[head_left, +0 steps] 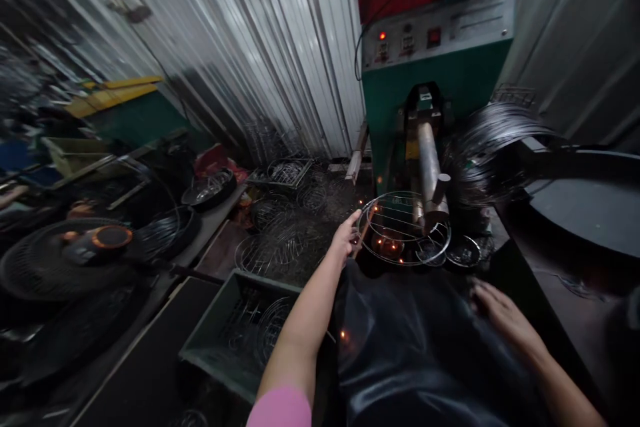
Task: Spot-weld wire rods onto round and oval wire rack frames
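Observation:
My left hand (346,237) is closed on the left rim of a round wire grill rack (395,217), whose ring is crossed by thin parallel wires. The rack's right part lies beneath the metal arm (429,160) of a green spot-welding machine (395,93). Orange sparks fly around and below the rack, and one glows before the black apron (395,340) on my lap. My right hand (497,307) rests at the apron's right edge, slightly blurred, its fingers stretched out and holding nothing I can see.
A green crate (210,347) with wire pieces stands at the left. More wire racks (290,240) are heaped beyond it. A large fan (60,253) is at far left. Coiled wire (505,140) sits right of the machine, beside a large round pan (595,207).

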`<move>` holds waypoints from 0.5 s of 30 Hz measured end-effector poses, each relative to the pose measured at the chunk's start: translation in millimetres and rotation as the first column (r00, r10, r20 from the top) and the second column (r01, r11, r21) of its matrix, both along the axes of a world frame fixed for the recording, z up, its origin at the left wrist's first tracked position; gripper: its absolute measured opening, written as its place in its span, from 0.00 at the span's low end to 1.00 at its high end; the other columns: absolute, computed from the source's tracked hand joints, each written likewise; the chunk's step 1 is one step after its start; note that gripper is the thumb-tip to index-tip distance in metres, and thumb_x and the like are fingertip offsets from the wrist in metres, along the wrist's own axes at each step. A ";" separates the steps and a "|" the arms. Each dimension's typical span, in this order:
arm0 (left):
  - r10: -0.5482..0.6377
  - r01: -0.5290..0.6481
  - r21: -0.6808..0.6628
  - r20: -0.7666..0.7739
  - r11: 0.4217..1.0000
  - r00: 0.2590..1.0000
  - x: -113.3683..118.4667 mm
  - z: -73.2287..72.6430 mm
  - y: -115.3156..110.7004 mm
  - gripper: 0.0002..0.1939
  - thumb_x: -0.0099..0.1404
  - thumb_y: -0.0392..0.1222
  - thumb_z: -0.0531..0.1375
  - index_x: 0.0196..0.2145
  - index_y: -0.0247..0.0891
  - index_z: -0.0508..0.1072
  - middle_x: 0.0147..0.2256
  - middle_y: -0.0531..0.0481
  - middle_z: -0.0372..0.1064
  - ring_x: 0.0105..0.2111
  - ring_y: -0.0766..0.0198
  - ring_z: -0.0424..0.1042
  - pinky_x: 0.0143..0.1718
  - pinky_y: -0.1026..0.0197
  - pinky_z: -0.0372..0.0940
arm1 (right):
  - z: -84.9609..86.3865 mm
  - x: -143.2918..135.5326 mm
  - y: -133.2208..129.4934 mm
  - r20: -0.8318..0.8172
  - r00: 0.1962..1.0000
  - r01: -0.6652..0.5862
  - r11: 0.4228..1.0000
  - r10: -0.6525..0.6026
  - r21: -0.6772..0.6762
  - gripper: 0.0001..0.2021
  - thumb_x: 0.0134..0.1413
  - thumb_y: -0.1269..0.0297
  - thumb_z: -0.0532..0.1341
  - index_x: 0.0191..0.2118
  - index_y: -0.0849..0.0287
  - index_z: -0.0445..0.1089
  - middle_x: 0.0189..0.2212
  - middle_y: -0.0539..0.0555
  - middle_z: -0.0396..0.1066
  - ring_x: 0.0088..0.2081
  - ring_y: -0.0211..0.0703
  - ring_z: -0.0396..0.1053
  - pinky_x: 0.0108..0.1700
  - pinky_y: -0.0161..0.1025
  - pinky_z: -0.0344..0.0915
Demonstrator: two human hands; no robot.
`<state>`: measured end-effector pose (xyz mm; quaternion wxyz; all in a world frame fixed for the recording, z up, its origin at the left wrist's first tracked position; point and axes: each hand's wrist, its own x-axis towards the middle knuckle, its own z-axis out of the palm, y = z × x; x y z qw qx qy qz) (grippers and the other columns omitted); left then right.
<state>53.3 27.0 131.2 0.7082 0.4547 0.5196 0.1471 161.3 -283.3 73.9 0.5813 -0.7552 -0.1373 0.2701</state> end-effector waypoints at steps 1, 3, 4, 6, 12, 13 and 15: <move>-0.092 0.092 0.006 -0.023 0.996 0.996 4.5 2.9 12.7 0.22 0.45 0.55 0.65 0.34 0.39 0.70 0.35 0.45 0.66 0.33 0.59 0.67 0.31 0.56 0.65 | -14.6 -0.8 -11.1 -0.077 0.996 -0.047 0.997 0.042 -0.062 0.22 0.36 0.50 0.61 0.36 0.62 0.69 0.19 0.51 0.68 0.20 0.39 0.65 0.23 0.35 0.64; -0.270 0.269 -0.011 -0.051 0.963 0.962 15.3 5.8 29.1 0.17 0.43 0.46 0.68 0.30 0.37 0.71 0.28 0.48 0.66 0.28 0.64 0.65 0.29 0.58 0.64 | -40.4 -3.7 -25.2 -0.134 0.990 -0.063 0.990 0.046 -0.125 0.23 0.34 0.50 0.60 0.36 0.62 0.68 0.18 0.52 0.68 0.19 0.40 0.64 0.21 0.37 0.64; -0.319 0.319 -0.020 -0.055 0.948 0.946 19.8 5.3 31.6 0.15 0.42 0.42 0.68 0.27 0.36 0.70 0.24 0.51 0.64 0.24 0.67 0.63 0.27 0.61 0.63 | -50.0 -5.5 -28.5 -0.123 0.992 -0.044 0.988 0.026 -0.145 0.23 0.33 0.50 0.59 0.36 0.62 0.68 0.18 0.52 0.68 0.19 0.41 0.65 0.20 0.37 0.63; -0.300 0.299 -0.011 -0.042 0.954 0.953 22.7 0.7 25.4 0.12 0.40 0.38 0.68 0.22 0.35 0.68 0.17 0.56 0.57 0.18 0.72 0.56 0.20 0.66 0.58 | -61.5 -8.8 -30.1 -0.047 0.999 0.010 0.984 -0.018 -0.178 0.23 0.35 0.49 0.58 0.36 0.61 0.68 0.17 0.51 0.68 0.18 0.42 0.65 0.20 0.38 0.62; 0.083 -0.085 0.005 0.148 0.996 0.986 -12.5 -15.7 -27.7 0.16 0.37 0.40 0.68 0.18 0.35 0.62 0.15 0.60 0.49 0.14 0.76 0.49 0.13 0.71 0.43 | -72.7 -4.9 -20.9 0.152 0.980 -0.086 0.958 0.131 -0.274 0.21 0.38 0.48 0.56 0.34 0.57 0.73 0.12 0.49 0.65 0.16 0.44 0.64 0.21 0.41 0.61; 0.121 -0.124 0.002 0.171 0.992 0.978 -17.6 -15.9 -33.7 0.17 0.36 0.40 0.69 0.18 0.35 0.62 0.16 0.60 0.50 0.15 0.76 0.49 0.13 0.71 0.43 | -75.5 -3.4 -19.3 0.183 0.971 -0.097 0.953 0.153 -0.286 0.20 0.39 0.50 0.56 0.34 0.57 0.73 0.13 0.50 0.66 0.17 0.46 0.65 0.23 0.42 0.63; 0.179 -0.182 -0.001 0.188 0.983 0.966 -22.8 -15.2 -41.3 0.19 0.34 0.40 0.69 0.19 0.36 0.61 0.17 0.60 0.50 0.15 0.77 0.49 0.13 0.71 0.42 | -82.2 -1.7 -17.0 0.255 0.954 -0.073 0.946 0.159 -0.316 0.18 0.39 0.54 0.55 0.34 0.57 0.73 0.17 0.53 0.70 0.21 0.48 0.69 0.27 0.42 0.65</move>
